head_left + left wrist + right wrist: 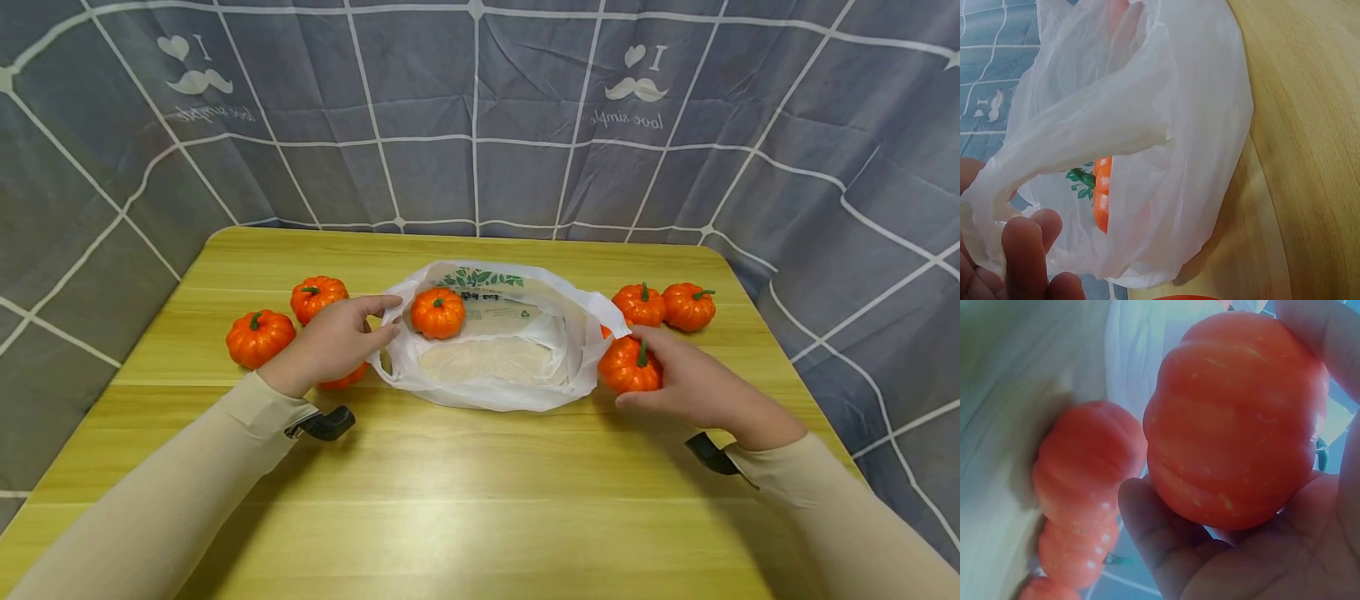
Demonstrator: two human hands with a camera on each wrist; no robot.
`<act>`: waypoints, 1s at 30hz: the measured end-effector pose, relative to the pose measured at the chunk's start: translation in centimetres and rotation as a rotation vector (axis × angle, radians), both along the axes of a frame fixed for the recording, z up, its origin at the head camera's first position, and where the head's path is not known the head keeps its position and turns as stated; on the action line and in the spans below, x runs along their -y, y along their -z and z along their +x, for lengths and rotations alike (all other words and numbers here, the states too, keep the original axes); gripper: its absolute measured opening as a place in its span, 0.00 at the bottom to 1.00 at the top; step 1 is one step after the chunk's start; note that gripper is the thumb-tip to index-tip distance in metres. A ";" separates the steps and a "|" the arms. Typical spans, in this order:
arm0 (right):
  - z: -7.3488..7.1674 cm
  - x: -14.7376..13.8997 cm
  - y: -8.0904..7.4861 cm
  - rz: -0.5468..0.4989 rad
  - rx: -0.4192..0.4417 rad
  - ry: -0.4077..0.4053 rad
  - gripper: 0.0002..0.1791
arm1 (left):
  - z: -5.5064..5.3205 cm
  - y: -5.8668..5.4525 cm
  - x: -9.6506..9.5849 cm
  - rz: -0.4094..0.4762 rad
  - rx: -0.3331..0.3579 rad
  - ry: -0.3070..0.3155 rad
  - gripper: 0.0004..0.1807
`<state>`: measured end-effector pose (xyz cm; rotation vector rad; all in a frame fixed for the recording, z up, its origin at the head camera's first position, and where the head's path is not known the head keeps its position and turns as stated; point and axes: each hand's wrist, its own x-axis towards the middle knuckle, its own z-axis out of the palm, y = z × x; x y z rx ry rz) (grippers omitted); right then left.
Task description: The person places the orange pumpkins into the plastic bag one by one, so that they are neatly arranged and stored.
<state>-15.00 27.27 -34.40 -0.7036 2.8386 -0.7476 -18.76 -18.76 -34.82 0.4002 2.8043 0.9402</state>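
Note:
A white plastic bag [502, 398] lies on the table with its mouth spread, and a small orange pumpkin [438, 313] is inside at its left. My left hand [333, 337] pinches the bag's left handle between fingers and thumb, and the gathered plastic [985, 206] shows in the left wrist view. At the bag's right edge, my right hand [693, 379] grips another orange pumpkin [628, 365] with a green stem. In the right wrist view, fingers and thumb curl round that pumpkin [1235, 419], which appears raised off the table.
To the right, behind the held pumpkin, sit an orange pumpkin [639, 303] and its neighbour [689, 307]. On the left stand a pumpkin [260, 339], a second one [318, 298] and a third [345, 378] partly under my left hand. A grey checked curtain [427, 183] surrounds the wooden table [480, 500].

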 end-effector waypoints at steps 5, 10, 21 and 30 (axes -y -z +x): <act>-0.1 0.4 0.4 -0.006 0.040 0.000 0.48 | -0.1 0.2 0.0 -0.005 0.012 0.000 0.29; -0.3 0.7 0.8 -0.014 0.085 0.007 0.51 | 0.0 0.2 -0.2 0.000 0.014 0.003 0.29; -0.6 1.1 1.5 -0.009 0.092 0.003 0.52 | 0.0 0.4 -0.4 -0.004 0.015 0.003 0.29; -0.6 1.4 1.5 0.022 0.101 0.013 0.53 | -0.1 0.4 -0.6 -0.002 0.016 0.015 0.29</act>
